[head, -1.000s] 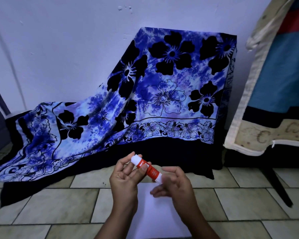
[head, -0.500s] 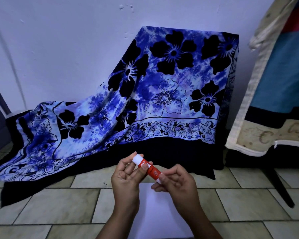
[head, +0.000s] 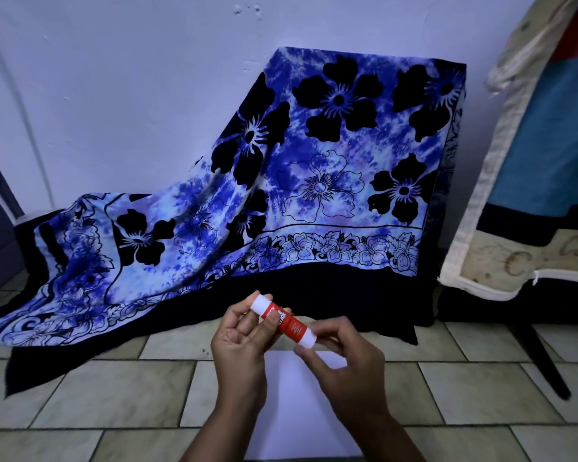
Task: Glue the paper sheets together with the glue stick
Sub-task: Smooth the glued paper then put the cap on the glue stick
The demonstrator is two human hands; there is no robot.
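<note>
While both hands meet above the floor, the glue stick (head: 282,320) lies tilted between them, its upper white end pointing up and to the left and its lower white end down and to the right, with a red labelled barrel in the middle. The left hand (head: 239,348) grips the upper half, palm turned toward the camera, its thumb laid across the red label and its fingers curled behind the white tip. The right hand (head: 344,365) pinches the lower white end between thumb and forefinger, the other fingers loosely bent beside them. Which end is the cap cannot be told. Directly below the hands a white paper sheet (head: 291,411) lies flat on the tiled floor (head: 114,395), partly covered by the wrists and forearms; whether it is one sheet or several cannot be told. Beyond the hands a blue floral cloth (head: 314,181) with black flowers and a black border drapes over something against the pale wall (head: 131,95) and spills onto the tiles to the left. At the right edge a zippered cushion (head: 541,128) with blue, red and cream panels leans, and a black leg (head: 541,358) slants to the floor beneath it.
</note>
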